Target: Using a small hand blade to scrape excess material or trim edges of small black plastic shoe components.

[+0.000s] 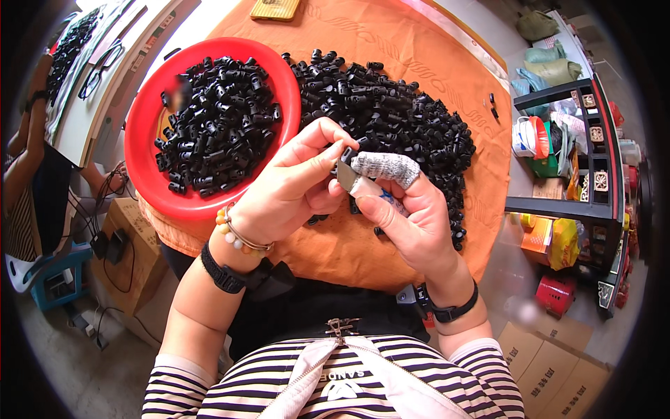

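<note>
Above the near part of the orange tablecloth (335,255), my two hands meet. My left hand (296,178) pinches a small black plastic part (348,155) between thumb and fingertips; fingers hide most of it. Closed in my right hand (422,220) is a small knife with a short, flat metal blade (345,175) and a white wrapped handle (364,187). The blade lies against or right beside the black part. A grey knitted finger sleeve (387,166) covers my right index finger. Behind my hands spreads a large pile of similar black parts (398,108).
Left of the pile, a red basin (143,157) holds many black parts. A yellow object (276,8) lies at the far edge. Black shelving (565,206) with bags stands right, cartons (551,370) below it. Another person's arm (31,133), eyeglasses (98,73) and a blue stool (66,279) are left.
</note>
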A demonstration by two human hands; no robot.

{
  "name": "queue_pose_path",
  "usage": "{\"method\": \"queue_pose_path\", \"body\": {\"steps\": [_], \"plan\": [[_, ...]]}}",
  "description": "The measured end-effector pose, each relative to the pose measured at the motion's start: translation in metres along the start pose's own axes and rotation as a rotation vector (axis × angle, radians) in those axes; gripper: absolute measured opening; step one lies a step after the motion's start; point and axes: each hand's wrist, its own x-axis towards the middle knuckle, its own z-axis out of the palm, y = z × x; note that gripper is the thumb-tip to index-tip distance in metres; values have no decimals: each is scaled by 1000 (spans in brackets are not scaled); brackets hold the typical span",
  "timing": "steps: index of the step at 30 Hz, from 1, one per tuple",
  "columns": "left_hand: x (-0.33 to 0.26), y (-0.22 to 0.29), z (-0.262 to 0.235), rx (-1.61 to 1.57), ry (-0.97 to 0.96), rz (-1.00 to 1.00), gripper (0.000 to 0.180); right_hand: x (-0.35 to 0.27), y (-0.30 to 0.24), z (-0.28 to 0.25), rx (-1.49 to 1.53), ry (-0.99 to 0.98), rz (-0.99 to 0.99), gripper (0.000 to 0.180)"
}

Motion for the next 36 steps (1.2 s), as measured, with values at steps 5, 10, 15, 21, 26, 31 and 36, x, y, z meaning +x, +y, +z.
{"method": "queue_pose_path", "body": {"steps": [5, 10, 15, 21, 26, 31, 36], "plan": [[2, -5, 1, -14, 10, 5, 11, -3, 2, -1, -63, 73, -39, 36], [1, -5, 1, 3, 49, 20, 11, -1, -1, 0, -21, 57, -23, 38], [2, -3, 0, 11, 36, 4, 11, 1, -4, -1, -28, 39, -21, 36], [2, -3, 0, -3, 17, -23, 12, 4, 4, -11, -160, 45, -76, 36], [5, -4, -2, -39, 31, -39, 13, 8, 2, -10, -7, 78, -47, 35], [7, -8, -1, -45, 51, -28, 14, 17, -4, -9, 136, 169, -74, 39], [5, -9, 1, -14, 36, -45, 13, 30, 5, 7, 44, 180, -143, 42]]}}
